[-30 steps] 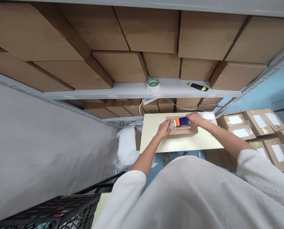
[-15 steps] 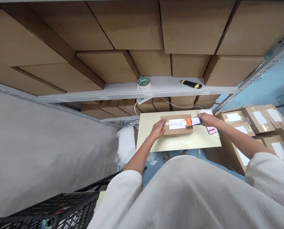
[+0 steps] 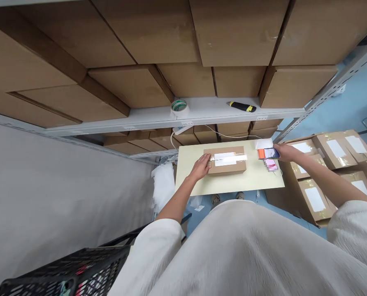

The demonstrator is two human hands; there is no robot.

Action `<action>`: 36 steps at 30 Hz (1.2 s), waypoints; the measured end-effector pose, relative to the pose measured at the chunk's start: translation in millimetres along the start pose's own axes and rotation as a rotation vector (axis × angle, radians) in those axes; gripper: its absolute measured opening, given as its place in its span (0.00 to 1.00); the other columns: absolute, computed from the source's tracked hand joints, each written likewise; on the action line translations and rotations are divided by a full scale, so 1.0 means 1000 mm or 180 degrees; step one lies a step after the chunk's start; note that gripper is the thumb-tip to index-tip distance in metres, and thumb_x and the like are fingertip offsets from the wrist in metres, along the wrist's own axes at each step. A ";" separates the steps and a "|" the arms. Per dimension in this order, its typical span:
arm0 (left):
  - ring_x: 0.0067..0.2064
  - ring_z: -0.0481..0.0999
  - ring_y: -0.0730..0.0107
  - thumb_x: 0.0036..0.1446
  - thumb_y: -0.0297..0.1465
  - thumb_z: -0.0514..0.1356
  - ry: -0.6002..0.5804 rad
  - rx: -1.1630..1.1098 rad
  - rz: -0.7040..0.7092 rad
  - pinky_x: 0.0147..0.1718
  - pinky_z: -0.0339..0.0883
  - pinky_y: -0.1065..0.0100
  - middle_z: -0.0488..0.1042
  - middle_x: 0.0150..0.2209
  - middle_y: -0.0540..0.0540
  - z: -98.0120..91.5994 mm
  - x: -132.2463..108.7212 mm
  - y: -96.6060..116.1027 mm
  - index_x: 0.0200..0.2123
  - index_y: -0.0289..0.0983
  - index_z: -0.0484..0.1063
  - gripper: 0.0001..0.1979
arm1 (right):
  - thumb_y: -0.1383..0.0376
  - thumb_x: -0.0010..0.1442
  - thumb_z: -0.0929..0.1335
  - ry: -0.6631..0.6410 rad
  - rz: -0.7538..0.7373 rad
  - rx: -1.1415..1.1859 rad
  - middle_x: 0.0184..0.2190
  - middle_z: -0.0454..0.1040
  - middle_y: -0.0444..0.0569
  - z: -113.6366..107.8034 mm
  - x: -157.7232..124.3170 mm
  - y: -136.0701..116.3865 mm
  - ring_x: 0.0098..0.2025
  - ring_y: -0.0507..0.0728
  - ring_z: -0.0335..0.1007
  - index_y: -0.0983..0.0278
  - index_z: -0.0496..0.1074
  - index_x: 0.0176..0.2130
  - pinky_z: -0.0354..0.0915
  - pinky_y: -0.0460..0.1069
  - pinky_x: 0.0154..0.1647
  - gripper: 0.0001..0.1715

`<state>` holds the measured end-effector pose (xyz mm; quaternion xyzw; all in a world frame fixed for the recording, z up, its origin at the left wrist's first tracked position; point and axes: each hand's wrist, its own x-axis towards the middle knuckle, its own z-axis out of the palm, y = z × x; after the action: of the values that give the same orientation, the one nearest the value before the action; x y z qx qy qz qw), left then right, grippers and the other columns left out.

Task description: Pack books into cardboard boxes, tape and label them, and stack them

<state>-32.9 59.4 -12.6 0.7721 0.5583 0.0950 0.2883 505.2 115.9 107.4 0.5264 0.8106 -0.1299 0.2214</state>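
Note:
A small closed cardboard box [image 3: 226, 169] with a white label [image 3: 222, 159] lies on the cream tabletop [image 3: 198, 189]. My left hand [image 3: 201, 167] grips its left end, fingers over the top edge. A shiny strip of clear tape [image 3: 237, 158] runs along the top, its end jutting slightly past the box's right edge. To the right, clear of the box, my right hand [image 3: 284, 152] is closed around an orange and dark-blue tape dispenser [image 3: 266, 153]. Just below the dispenser lies a phone [image 3: 271, 165] with a pink screen, partly blurred.
Above the table, a shelf holds large cartons [image 3: 242, 31], a tape roll [image 3: 179, 107] and a utility knife [image 3: 242, 107]. Labelled boxes [image 3: 314, 200] are stacked at right. A black crate [image 3: 69, 269] stands lower left, and white wrapping material [image 3: 163, 185] hangs beside the table.
My right hand has moved right with the tape dispenser, away from the box. A tape strip now shows over the label to the box's right edge. My left hand stays on the box.

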 end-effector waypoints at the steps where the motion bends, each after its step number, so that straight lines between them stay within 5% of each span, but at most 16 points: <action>1: 0.81 0.56 0.43 0.68 0.35 0.60 0.0014 -0.0020 -0.0007 0.78 0.57 0.42 0.59 0.80 0.36 0.001 0.000 -0.001 0.80 0.39 0.56 0.39 | 0.59 0.71 0.71 -0.0007 0.0007 0.0006 0.55 0.79 0.65 0.003 -0.001 0.000 0.56 0.69 0.77 0.64 0.70 0.58 0.67 0.53 0.47 0.20; 10: 0.82 0.55 0.43 0.69 0.36 0.60 -0.0037 -0.0117 -0.0026 0.79 0.54 0.42 0.58 0.81 0.35 -0.002 0.000 0.002 0.79 0.38 0.56 0.39 | 0.67 0.69 0.71 -0.0260 0.0298 0.0091 0.59 0.76 0.69 0.028 0.023 -0.025 0.64 0.72 0.70 0.66 0.67 0.65 0.70 0.58 0.56 0.28; 16: 0.82 0.56 0.44 0.68 0.35 0.60 -0.0009 -0.0198 -0.0012 0.79 0.55 0.42 0.60 0.80 0.39 -0.004 -0.001 0.006 0.79 0.43 0.57 0.38 | 0.74 0.68 0.69 -0.0278 0.0412 -0.0043 0.61 0.75 0.72 0.033 0.042 -0.067 0.64 0.71 0.70 0.69 0.66 0.66 0.71 0.59 0.58 0.29; 28: 0.81 0.56 0.49 0.65 0.29 0.61 0.0025 -0.0394 -0.0087 0.79 0.56 0.46 0.62 0.79 0.38 -0.006 0.001 0.017 0.79 0.42 0.59 0.39 | 0.75 0.60 0.74 -0.0100 0.0698 -0.0307 0.60 0.74 0.73 0.023 0.056 -0.120 0.62 0.73 0.69 0.69 0.69 0.64 0.75 0.63 0.53 0.35; 36: 0.82 0.55 0.47 0.65 0.30 0.62 -0.0011 -0.0390 -0.0015 0.79 0.55 0.44 0.61 0.79 0.37 -0.006 0.004 0.011 0.79 0.42 0.59 0.40 | 0.71 0.60 0.74 -0.0092 0.0873 -0.0442 0.59 0.75 0.76 0.037 0.052 -0.155 0.61 0.77 0.69 0.71 0.71 0.64 0.74 0.71 0.52 0.33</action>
<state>-24.8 62.6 -2.5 0.7519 0.5527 0.1270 0.3363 354.0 76.7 46.1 0.6136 0.7349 -0.0497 0.2846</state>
